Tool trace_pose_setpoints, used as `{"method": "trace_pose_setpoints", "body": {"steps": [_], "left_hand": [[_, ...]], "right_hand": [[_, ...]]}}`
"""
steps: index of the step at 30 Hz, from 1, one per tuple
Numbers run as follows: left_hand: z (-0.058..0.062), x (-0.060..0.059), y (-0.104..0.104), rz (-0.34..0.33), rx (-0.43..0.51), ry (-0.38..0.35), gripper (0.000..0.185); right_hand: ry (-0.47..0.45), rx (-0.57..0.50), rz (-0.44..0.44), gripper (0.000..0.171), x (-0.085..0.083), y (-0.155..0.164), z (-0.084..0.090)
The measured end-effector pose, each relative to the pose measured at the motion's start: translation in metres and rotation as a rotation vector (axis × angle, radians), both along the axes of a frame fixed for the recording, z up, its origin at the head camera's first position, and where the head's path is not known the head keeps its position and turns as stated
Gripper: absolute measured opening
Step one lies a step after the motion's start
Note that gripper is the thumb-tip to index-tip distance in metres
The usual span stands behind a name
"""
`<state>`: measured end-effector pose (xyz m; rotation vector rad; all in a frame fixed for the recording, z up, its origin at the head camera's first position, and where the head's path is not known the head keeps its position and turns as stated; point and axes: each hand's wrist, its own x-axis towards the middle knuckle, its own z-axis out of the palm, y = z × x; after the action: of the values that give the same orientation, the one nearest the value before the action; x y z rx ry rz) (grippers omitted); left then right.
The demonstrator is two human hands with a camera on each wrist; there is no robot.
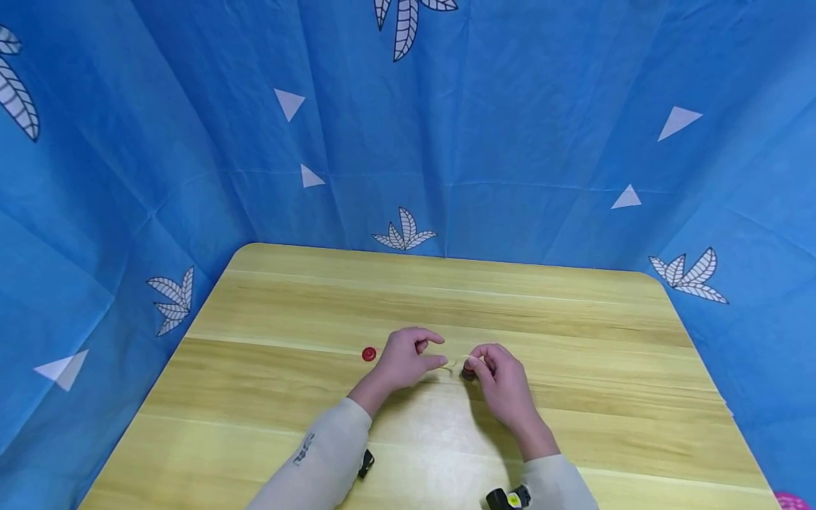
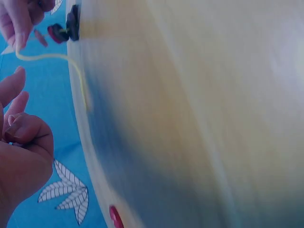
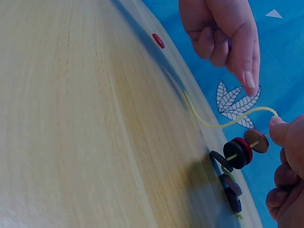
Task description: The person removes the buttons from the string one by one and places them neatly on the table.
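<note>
My right hand [image 1: 506,386] pinches a yellow cord [image 3: 218,126] between thumb and forefinger. Several round buttons hang on the cord below the pinch: a brown button [image 3: 257,141] on top, then a red button [image 3: 246,149] and a black button [image 3: 232,153], with more dark buttons [image 3: 231,184] at the bottom close over the table. The cord's loose end arcs away towards my left hand [image 1: 408,358]. That hand hovers to the left, thumb and forefinger apart, holding nothing. Behind its wrist, a loose red button [image 1: 369,353] lies flat on the table.
The wooden table [image 1: 287,297] has rounded far corners. A blue curtain [image 1: 529,106] with leaf and triangle prints hangs behind it and on both sides. A pink object [image 1: 790,501] shows at the lower right corner, beyond the table's edge.
</note>
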<state>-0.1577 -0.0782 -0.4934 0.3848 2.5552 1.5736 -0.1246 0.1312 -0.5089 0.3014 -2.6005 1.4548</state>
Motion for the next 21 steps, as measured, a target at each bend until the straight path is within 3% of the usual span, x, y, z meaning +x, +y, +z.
{"method": "trace_pose_setpoints", "body": {"steps": [11, 21], "left_hand": [[-0.004, 0.003, 0.023, -0.054, -0.001, 0.065, 0.019], [-0.005, 0.002, 0.029, -0.028, -0.028, 0.161, 0.005]], "right_hand": [[0.006, 0.001, 0.005, 0.007, 0.001, -0.001, 0.001], [0.062, 0.013, 0.001, 0.009, 0.000, 0.000, -0.004]]}}
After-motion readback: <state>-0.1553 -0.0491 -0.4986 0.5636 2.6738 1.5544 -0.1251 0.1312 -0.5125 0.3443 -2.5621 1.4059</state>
